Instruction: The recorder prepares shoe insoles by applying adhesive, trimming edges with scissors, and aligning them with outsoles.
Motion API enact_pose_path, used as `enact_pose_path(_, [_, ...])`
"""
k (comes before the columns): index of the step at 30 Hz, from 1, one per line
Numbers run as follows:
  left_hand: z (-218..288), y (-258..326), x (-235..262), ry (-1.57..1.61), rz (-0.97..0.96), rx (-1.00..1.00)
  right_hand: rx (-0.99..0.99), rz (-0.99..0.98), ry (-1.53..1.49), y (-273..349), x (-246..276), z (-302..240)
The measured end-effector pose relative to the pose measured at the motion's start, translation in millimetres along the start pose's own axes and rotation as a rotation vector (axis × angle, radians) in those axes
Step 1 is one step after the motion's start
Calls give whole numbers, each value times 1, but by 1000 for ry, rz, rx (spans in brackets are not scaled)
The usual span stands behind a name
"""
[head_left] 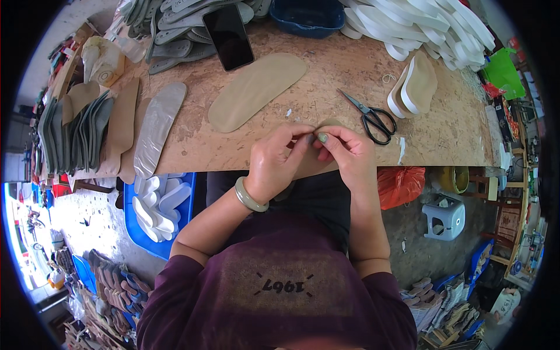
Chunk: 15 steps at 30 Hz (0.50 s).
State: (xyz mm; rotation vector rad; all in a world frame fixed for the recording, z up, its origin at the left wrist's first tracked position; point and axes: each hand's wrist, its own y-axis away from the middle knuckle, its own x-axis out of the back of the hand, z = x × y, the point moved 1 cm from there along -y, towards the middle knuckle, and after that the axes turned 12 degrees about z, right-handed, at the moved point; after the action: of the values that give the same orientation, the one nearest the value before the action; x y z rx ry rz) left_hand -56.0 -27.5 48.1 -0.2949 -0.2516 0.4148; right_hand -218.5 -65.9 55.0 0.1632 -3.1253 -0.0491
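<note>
Head view, looking down on a worn wooden table (192, 111)

Both hands meet over the near table edge, fingertips drawn tight together. Left hand (274, 154): thumb and forefinger pinched on a tan piece (318, 168); pale bangle (251, 197) at the wrist. Right hand (357, 158): likewise narrow, thumb and forefinger pinching the same piece, nearly touching the left fingertips. Whether something small sits between them, cannot tell

The tan piece lies under and between the hands at the table edge; its middle is covered by fingers, a rounded end showing beyond them, another part below. Full outline not readable

Just right of the hands, black-handled scissors (376, 122), blades slightly apart. Beyond the left hand, a tan insole (256, 93), flat and whole in view. Farther right, a pair of white-edged insoles (417, 84), overlapping, the lower partly covered

Far edge: dark phone (228, 38) leaning on a grey insole pile (181, 29), the pile cut off above; blue basin (307, 17) and white insole pile (420, 26), cropped too. Below left, a blue tub (129, 213) of white pieces, partly hidden by the table. Lens rim blurs the shelves at both sides
</note>
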Motion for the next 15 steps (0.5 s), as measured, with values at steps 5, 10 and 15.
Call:
enact_pose_path(5, [-4, -2, 1, -126, 23, -328, -23, 19, -20, 2, -5, 1])
enact_pose_path(10, [-3, -3, 3, -164, 31, -436, -23, 28, 7, 1, -6, 1])
enact_pose_path(15, [-3, -2, 4, -176, 33, -472, -15, 20, 0, 1, -6, 1])
